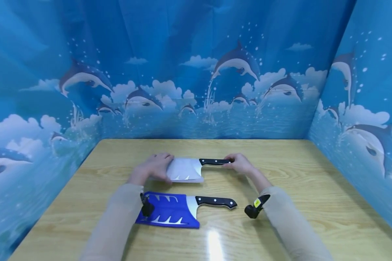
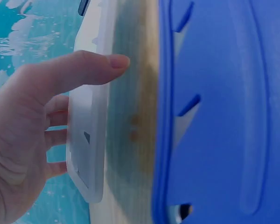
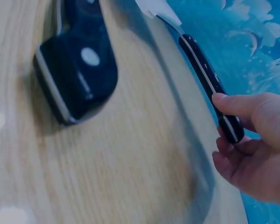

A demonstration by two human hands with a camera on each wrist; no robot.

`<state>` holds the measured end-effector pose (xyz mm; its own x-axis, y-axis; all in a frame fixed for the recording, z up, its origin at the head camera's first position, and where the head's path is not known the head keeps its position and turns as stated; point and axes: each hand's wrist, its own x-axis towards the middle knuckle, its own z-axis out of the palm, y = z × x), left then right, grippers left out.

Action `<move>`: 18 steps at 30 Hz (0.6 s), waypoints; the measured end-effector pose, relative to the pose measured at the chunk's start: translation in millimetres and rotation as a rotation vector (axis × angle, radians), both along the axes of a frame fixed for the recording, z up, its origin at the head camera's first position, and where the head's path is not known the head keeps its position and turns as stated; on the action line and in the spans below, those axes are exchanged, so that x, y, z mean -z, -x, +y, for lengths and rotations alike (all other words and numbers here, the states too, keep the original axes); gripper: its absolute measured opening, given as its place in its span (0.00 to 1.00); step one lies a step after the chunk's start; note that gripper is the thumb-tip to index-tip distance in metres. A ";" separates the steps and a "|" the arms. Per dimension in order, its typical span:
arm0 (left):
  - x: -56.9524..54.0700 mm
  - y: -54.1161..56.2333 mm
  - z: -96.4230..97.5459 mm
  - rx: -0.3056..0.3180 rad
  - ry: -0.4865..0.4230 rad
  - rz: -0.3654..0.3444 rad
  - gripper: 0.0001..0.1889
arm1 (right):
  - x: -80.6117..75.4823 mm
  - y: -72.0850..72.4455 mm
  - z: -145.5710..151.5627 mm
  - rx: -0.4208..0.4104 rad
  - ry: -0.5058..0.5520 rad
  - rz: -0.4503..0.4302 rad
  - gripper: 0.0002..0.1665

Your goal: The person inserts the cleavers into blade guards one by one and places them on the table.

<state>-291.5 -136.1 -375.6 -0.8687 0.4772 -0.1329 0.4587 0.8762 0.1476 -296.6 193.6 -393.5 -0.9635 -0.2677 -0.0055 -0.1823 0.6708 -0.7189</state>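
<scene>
A cleaver in a white blade cover (image 1: 185,169) is lifted toward the back of the table, its black riveted handle (image 1: 212,162) pointing right. My left hand (image 1: 153,167) grips the covered end; in the left wrist view, the thumb lies along one side of the white cover (image 2: 86,140) and the other fingers are behind it. Around the end of the handle (image 3: 203,67), my right hand (image 3: 266,140) pinches with thumb and fingers. Nearer to me lies a second cleaver in a blue cover (image 1: 170,210), its black handle (image 1: 215,201) also to the right, partly behind the left wrist camera.
The wooden table (image 1: 264,232) runs back to a blue curtain (image 1: 183,43) printed with dolphins and clouds, which also hangs at both sides. A bright light reflection (image 1: 214,244) shows near the front. Small black cameras sit at both wrists.
</scene>
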 end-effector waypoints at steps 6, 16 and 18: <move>8.4 -1.0 3.1 -0.033 0.024 -0.065 0.51 | 11.8 1.5 -4.0 0.002 -0.051 -0.068 0.16; 10.9 -6.1 -4.2 -0.075 0.013 -0.132 0.51 | 16.3 2.6 -6.1 0.001 -0.076 -0.048 0.21; 10.2 -10.5 -10.4 -0.061 0.007 -0.104 0.53 | 16.8 0.5 -1.0 -0.009 -0.070 -0.047 0.25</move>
